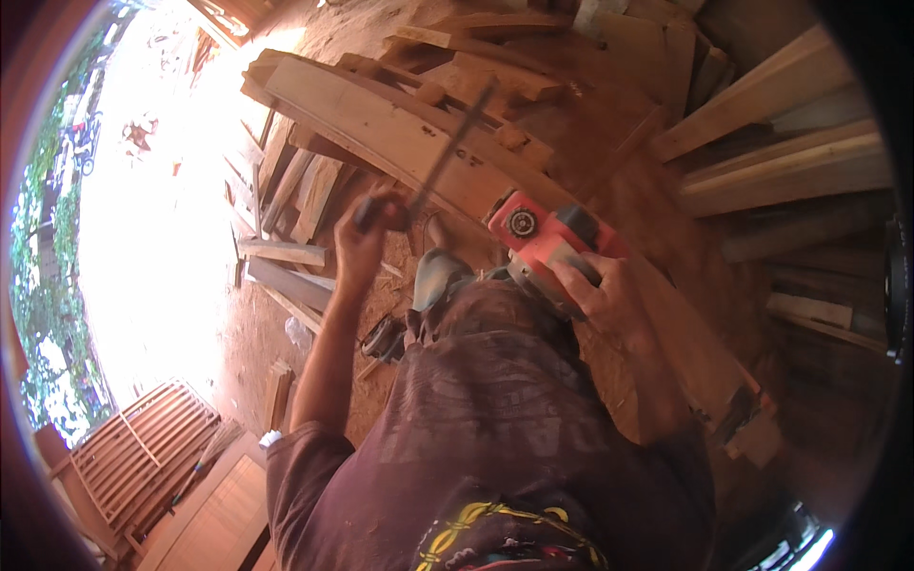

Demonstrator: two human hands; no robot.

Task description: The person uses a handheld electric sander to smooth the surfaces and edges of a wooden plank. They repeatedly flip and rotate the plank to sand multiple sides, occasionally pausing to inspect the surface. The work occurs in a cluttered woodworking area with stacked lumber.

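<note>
My left hand is closed around the handle of a long thin metal tool that slants up to the right across a wide curved plank. My right hand grips the handle of a red electric planer, which rests on the near end of the same long plank. The two hands are about a forearm's length apart, the left one higher and further out. My dark shirt fills the lower middle of the view.
Cut boards and offcuts are piled beyond the plank. Pale planks lean at the right. Loose boards lie on the sawdust floor at the left. A slatted wooden frame stands at the lower left, beside bright sunlit ground.
</note>
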